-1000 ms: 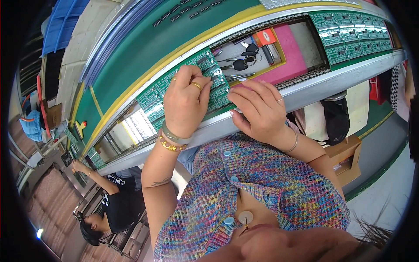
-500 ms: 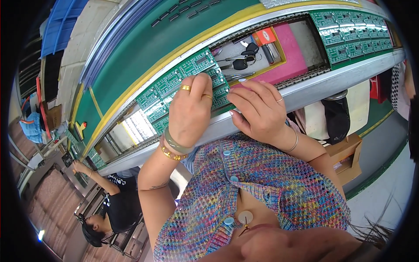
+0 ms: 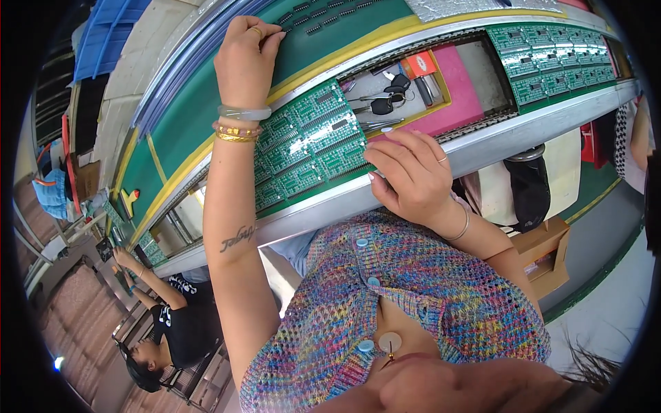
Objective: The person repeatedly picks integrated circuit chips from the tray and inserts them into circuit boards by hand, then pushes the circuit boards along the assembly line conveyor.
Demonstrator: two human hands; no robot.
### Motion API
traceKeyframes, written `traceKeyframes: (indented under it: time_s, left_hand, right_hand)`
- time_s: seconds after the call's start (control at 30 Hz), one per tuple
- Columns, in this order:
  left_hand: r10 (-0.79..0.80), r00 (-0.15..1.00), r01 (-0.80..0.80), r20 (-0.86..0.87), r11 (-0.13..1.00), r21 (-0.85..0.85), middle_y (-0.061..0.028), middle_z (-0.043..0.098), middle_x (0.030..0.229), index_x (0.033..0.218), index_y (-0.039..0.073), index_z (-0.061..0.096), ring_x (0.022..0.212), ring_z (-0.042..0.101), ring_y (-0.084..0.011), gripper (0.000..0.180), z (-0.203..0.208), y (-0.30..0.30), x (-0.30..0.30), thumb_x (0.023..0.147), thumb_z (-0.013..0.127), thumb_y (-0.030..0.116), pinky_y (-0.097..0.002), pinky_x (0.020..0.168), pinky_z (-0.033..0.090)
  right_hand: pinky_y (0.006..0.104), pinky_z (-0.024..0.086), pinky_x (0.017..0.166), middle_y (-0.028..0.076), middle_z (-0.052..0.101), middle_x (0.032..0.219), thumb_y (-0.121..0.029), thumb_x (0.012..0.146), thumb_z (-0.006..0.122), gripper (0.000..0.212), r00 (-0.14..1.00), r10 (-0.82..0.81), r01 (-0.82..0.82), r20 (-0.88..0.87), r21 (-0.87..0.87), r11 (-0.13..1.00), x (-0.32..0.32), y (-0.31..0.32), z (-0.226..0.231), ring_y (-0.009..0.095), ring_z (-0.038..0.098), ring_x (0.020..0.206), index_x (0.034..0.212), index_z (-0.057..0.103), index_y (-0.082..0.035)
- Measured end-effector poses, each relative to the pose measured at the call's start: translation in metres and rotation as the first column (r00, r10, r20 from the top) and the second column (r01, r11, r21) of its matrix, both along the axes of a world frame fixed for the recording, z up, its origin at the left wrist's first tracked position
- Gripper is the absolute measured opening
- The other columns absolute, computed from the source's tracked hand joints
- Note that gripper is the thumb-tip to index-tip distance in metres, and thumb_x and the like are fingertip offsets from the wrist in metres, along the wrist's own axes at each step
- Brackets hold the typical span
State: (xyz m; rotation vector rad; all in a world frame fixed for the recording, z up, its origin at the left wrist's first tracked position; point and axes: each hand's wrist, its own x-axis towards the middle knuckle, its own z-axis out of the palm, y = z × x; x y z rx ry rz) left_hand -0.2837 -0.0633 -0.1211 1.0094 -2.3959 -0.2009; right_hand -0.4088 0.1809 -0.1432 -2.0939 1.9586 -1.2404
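My left hand (image 3: 246, 65) reaches over the green mat. Its thumb and fingers are pinched together beside a loose group of black IC chips (image 3: 315, 29); whatever lies between the tips is too small to make out. Beneath that forearm sits a green circuit board panel (image 3: 303, 141) on the rail track, partly covered by the arm. One black chip (image 3: 340, 125) stands out near the panel's right side. My right hand (image 3: 413, 168) rests on the metal rail, fingers apart and slightly bent, the tips by the panel's right edge.
A yellow-edged tray (image 3: 444, 103) with keys (image 3: 392, 103) and tweezers lies on a pink sheet (image 3: 469, 89) right of the panel. More board panels (image 3: 551, 62) sit farther right. Purple tubes (image 3: 175, 76) line the mat's far left. A co-worker (image 3: 169, 330) sits at lower left.
My left hand has lifted off the circuit board panel and moved up and left to the chips on the mat, uncovering the panel's middle. My right hand stays by the edge.
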Motion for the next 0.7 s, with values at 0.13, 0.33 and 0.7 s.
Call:
traceKeyframes:
  time_s: [0.13,0.33,0.7]
  left_hand:
    - [-0.079,0.997,0.079,-0.009,0.995,0.064,-0.0075,0.062,0.09,0.086,0.004,0.072,0.075,0.063,-0.0207,0.011,0.028,0.057,0.011,0.076,0.075,0.007,-0.031,0.069,0.05]
    - [-0.203,0.979,0.203,-0.024,0.95,0.237,-0.0065,0.059,0.088,0.082,0.003,0.069,0.077,0.059,-0.0225,0.016,0.02,0.143,0.029,0.068,0.077,0.001,-0.0319,0.066,0.049]
    - [-0.223,0.975,0.219,0.011,0.962,0.161,-0.0053,0.056,0.087,0.08,0.002,0.067,0.077,0.056,-0.0219,0.015,0.009,0.153,0.026,0.068,0.075,0.0,-0.0319,0.063,0.048]
  right_hand:
    - [0.0384,0.045,0.095,0.001,0.066,0.099,-0.016,0.075,0.066,0.02,0.999,0.013,-0.017,-0.049,-0.092,0.996,-0.002,0.007,-0.006,0.019,0.062,0.1,0.094,0.068,-0.012]
    - [0.0372,0.044,0.096,-0.002,0.067,0.094,-0.017,0.076,0.064,0.015,0.996,0.036,-0.046,-0.085,-0.116,0.992,-0.001,0.011,-0.008,0.015,0.063,0.095,0.09,0.068,-0.016]
    - [0.0368,0.044,0.098,-0.003,0.067,0.093,-0.018,0.076,0.064,0.015,0.996,0.035,-0.047,-0.084,-0.139,0.989,-0.001,0.012,-0.011,0.014,0.063,0.094,0.09,0.068,-0.017]
